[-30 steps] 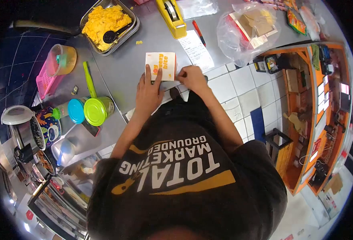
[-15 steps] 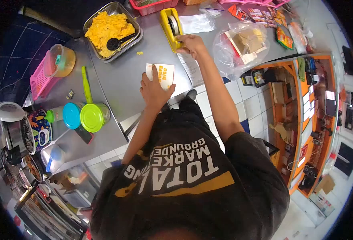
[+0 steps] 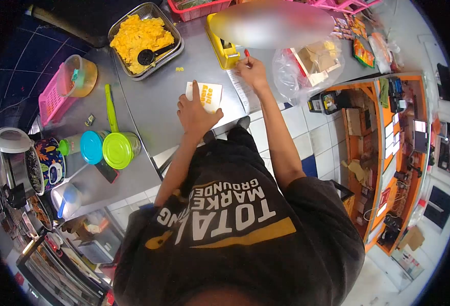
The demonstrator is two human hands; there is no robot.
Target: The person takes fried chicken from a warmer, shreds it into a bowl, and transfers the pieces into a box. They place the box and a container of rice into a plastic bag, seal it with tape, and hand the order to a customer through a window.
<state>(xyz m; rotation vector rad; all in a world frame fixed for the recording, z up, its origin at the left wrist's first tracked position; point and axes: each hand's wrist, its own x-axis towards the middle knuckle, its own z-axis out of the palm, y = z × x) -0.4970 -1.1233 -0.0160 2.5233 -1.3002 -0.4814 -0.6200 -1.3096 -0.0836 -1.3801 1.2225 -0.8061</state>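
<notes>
1. My left hand (image 3: 194, 113) lay flat, fingers spread, on the paper packet (image 3: 205, 96) to pin it on the bench (image 3: 153, 102).
2. My right hand (image 3: 253, 71) pinched tape by the yellow dispenser (image 3: 223, 45), fingers together.

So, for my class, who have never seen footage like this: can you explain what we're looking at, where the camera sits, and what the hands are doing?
There is no machine here: a person works with bare hands, filmed by a wide-angle camera worn on the head, looking down over their dark printed shirt. The left hand presses flat on a small white and orange packet on the steel counter. The right hand reaches beside a yellow tape dispenser, over a paper receipt; whether it pinches anything is unclear. Nearby stand a tray of yellow food and a green-lidded container.
</notes>
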